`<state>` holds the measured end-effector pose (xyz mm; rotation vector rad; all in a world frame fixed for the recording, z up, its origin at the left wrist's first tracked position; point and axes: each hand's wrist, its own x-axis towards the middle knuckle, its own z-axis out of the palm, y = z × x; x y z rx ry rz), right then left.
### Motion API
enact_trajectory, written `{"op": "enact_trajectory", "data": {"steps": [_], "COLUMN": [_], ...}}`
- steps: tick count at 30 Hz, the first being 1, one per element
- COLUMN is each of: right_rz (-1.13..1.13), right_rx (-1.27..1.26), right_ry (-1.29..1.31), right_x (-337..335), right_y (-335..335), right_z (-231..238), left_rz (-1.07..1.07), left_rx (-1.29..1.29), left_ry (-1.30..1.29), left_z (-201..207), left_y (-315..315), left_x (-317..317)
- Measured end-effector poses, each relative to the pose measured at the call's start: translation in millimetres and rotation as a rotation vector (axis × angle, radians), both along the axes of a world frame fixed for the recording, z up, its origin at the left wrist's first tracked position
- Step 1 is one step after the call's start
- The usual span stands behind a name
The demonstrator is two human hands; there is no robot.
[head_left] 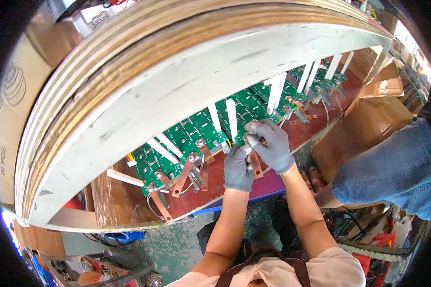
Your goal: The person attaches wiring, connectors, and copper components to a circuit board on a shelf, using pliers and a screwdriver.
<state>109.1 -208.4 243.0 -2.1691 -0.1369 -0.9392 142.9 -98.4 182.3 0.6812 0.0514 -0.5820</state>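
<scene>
Both my hands wear grey gloves and meet at the front edge of a row of green circuit boards. My left hand points upward with its fingers curled in. My right hand bends over beside it, thumb and fingers pinched together. Whatever sits between the fingertips is too small and covered to make out. Just under them a copper strip hangs past the board edge. More bolted copper strips stick out to the left. White upright bars rise from the boards.
The boards lie on a reddish-brown bench top beneath a thick pale panel. At right stand a cardboard box and another person's leg in blue jeans. Thin white wires hang off the boards.
</scene>
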Motion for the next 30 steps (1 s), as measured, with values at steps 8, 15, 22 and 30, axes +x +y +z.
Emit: {"op": "enact_trajectory", "data": {"steps": [8, 15, 22, 30], "right_rz": [0.068, 0.088, 0.126, 0.049], "right_rx": [0.124, 0.064, -0.047, -0.129], "right_ry": [0.124, 0.208, 0.167, 0.088], "right_x": [3, 9, 11, 15], "right_y": [3, 3, -2, 1], "right_z": [11, 19, 14, 11], "left_rz": [0.043, 0.057, 0.027, 0.014], "left_rx": [-0.036, -0.012, 0.038, 0.044], "left_ry": [0.012, 0.033, 0.020, 0.012], "left_z": [16, 18, 20, 17], "left_y": [2, 4, 4, 0], "left_x": [-4, -5, -8, -7]}}
